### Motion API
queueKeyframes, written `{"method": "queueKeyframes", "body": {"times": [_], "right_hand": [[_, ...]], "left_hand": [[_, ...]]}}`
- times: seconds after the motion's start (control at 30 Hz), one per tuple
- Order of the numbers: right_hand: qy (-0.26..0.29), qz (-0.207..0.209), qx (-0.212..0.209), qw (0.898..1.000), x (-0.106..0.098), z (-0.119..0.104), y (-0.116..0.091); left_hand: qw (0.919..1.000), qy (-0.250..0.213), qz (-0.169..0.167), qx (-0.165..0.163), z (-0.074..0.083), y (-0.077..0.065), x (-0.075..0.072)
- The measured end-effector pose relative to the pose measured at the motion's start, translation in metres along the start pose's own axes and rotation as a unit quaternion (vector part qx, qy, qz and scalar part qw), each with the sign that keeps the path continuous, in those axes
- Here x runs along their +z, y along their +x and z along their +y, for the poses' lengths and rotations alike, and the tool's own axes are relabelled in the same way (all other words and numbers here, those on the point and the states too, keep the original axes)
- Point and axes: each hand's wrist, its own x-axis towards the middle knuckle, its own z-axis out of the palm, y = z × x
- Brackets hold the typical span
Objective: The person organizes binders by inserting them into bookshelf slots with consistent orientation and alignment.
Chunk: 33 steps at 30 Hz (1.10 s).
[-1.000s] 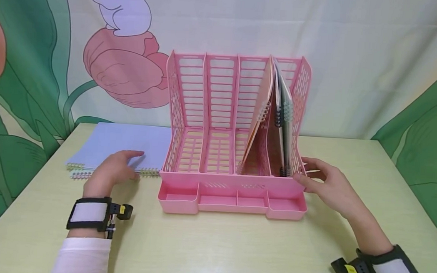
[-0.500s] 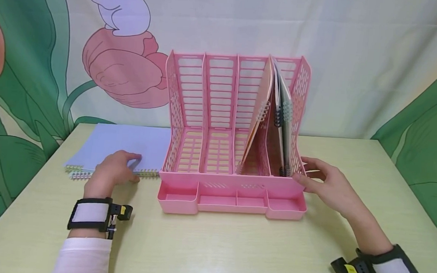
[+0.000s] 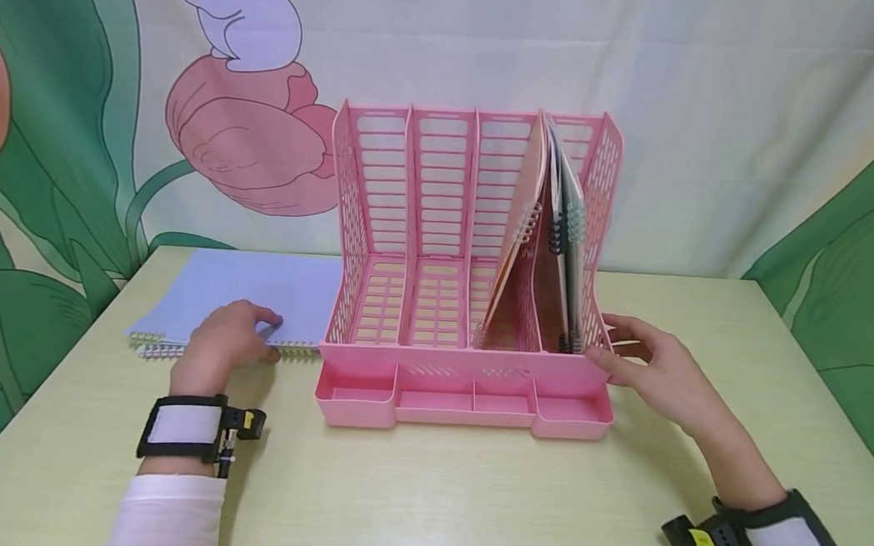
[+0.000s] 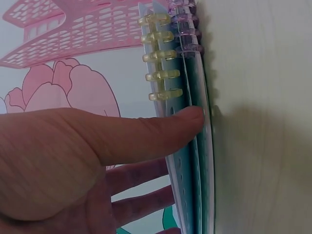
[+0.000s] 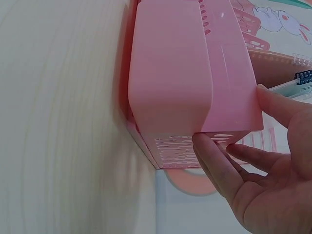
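Two spiral notebooks (image 3: 188, 287) with pale blue covers lie stacked at the left of the table; one has yellow rings, the other purplish rings (image 4: 187, 33). My left hand (image 3: 226, 339) grips their ringed edge, thumb across the near edge and fingers over the top cover. How many it pinches I cannot tell. A pink desk file organizer (image 3: 432, 360) stands upright beside them. At its right front corner my right hand (image 3: 657, 362) holds on, with the thumb on the front lip and the fingers along the side wall (image 5: 170, 151).
Several spiral notebooks (image 3: 514, 236) stand leaning in the organizer's right-hand slots, and its two left slots show bare grid. A row of small trays (image 3: 466, 404) runs along its front. Behind the table (image 3: 423, 498) hangs a printed curtain (image 3: 685, 154).
The notebook stack has shifted slightly left and toward me. My left index finger has come down closer to the stack's near edge. The right hand and the organizer stay put.
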Motion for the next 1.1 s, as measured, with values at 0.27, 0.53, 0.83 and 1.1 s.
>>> {"method": "queueKeyframes", "body": {"times": [0.27,0.53,0.83,1.1], "right_hand": [[0.006,-0.003,-0.003,1.000,0.000,0.000,0.000],[0.006,-0.006,-0.001,1.000,0.000,0.000,0.001],[0.005,-0.004,0.001,1.000,0.000,-0.001,0.000],[0.006,-0.004,0.000,1.000,0.000,-0.001,0.000]], "left_hand": [[0.9998,-0.019,-0.003,-0.007,0.001,-0.005,-0.004],[0.9997,-0.025,-0.004,0.007,0.003,-0.009,-0.010],[0.9995,-0.030,0.006,0.004,0.007,-0.013,-0.013],[0.9996,-0.023,0.009,0.010,0.007,-0.014,-0.016]]}}
